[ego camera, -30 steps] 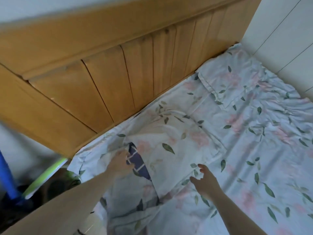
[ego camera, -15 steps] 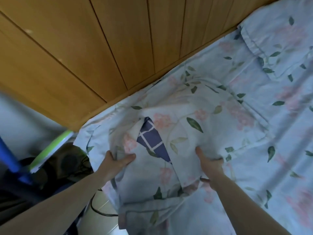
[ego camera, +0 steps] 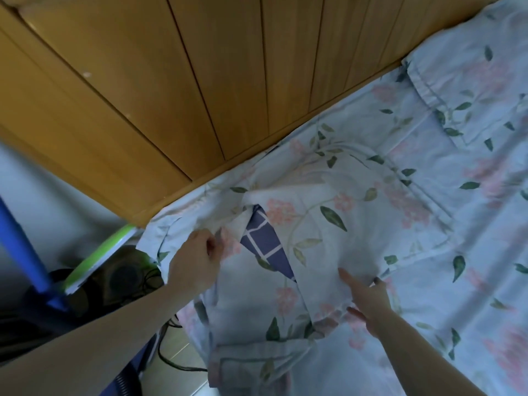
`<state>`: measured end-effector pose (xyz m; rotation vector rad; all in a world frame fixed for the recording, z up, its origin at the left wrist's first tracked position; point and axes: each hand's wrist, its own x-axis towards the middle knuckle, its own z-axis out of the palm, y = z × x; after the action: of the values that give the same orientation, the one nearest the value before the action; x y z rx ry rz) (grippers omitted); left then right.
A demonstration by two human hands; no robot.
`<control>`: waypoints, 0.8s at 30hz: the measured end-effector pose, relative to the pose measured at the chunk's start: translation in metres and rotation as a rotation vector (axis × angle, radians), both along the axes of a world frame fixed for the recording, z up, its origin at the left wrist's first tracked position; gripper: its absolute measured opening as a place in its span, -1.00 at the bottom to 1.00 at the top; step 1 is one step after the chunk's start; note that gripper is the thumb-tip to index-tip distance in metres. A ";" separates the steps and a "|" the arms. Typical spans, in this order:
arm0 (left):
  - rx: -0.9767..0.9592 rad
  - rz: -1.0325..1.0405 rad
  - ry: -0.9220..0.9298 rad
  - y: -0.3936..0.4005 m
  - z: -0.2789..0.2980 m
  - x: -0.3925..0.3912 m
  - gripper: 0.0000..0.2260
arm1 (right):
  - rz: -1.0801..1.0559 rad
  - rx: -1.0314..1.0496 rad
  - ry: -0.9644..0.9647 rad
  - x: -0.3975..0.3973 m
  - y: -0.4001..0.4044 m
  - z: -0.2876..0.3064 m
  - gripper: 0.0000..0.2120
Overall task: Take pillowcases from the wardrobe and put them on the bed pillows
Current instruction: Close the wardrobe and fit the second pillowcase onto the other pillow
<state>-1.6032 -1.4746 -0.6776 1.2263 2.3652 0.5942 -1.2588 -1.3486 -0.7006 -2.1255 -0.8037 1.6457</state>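
Observation:
A floral pillowcase (ego camera: 328,224) with pink blossoms and green leaves covers a pillow at the bed's head corner. Through its open slit shows the pillow's blue checked cover (ego camera: 264,242). My left hand (ego camera: 197,258) pinches the left flap of the pillowcase opening. My right hand (ego camera: 367,298) grips the lower right edge of the pillowcase, thumb on top and fingers under the cloth. A second pillow in a matching floral pillowcase (ego camera: 468,70) lies at the upper right against the headboard.
The wooden headboard (ego camera: 200,81) runs along the far side. The floral bedsheet (ego camera: 457,295) spreads to the right. Left of the bed stand a blue pole (ego camera: 25,252), a green-edged board (ego camera: 100,255) and dark cables on the floor (ego camera: 168,358).
My left hand moved up from the pillowcase's lower left edge to pinch the flap by the slit. My right hand shifted right along the lower edge. The view moved closer.

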 end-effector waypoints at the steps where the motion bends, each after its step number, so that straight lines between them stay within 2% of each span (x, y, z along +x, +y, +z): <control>1: 0.028 -0.070 0.006 0.007 0.003 0.002 -0.84 | 0.001 0.010 0.002 -0.001 -0.001 0.000 -0.10; 4: -0.103 -0.374 -0.024 0.028 0.009 0.006 -0.73 | 0.014 0.056 -0.029 -0.003 -0.006 -0.002 -0.09; 7: -0.282 -0.557 0.065 0.041 0.015 0.001 -0.89 | 0.029 0.072 -0.031 -0.004 -0.013 -0.003 -0.12; 9: -0.170 -0.599 0.073 0.051 0.024 0.003 -0.92 | 0.055 0.075 -0.036 -0.003 -0.015 -0.003 -0.15; 12: 0.186 -0.572 0.029 0.089 0.044 0.022 -0.88 | 0.082 0.081 -0.038 0.003 -0.016 -0.004 -0.17; 14: 0.277 -0.520 -0.021 0.119 0.048 0.042 -0.87 | 0.092 0.101 -0.042 0.007 -0.018 -0.007 -0.17; 15: 0.257 -0.504 -0.035 0.131 0.044 0.050 -0.89 | 0.093 0.110 -0.049 0.009 -0.018 -0.008 -0.16; 17: 0.052 -0.534 -0.039 0.144 0.031 0.057 -0.90 | 0.084 0.110 -0.051 0.012 -0.019 -0.010 -0.14; 19: -0.158 -0.590 -0.068 0.142 0.016 0.056 -0.78 | 0.084 0.097 -0.038 0.015 -0.021 -0.011 -0.12; 21: -0.085 -0.492 -0.157 0.131 0.008 0.051 -0.69 | 0.097 0.082 -0.042 0.017 -0.021 -0.011 -0.12; 23: 0.106 -0.227 -0.176 0.112 0.005 0.041 -0.66 | 0.082 0.064 -0.032 0.019 -0.021 -0.008 -0.13; 24: 0.125 -0.084 -0.143 0.100 0.004 0.031 -0.59 | 0.072 0.058 -0.021 0.019 -0.020 -0.007 -0.14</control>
<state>-1.5721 -1.3751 -0.6732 1.2838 2.1755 0.7845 -1.2394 -1.3683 -0.7073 -2.1008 -0.9327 1.6171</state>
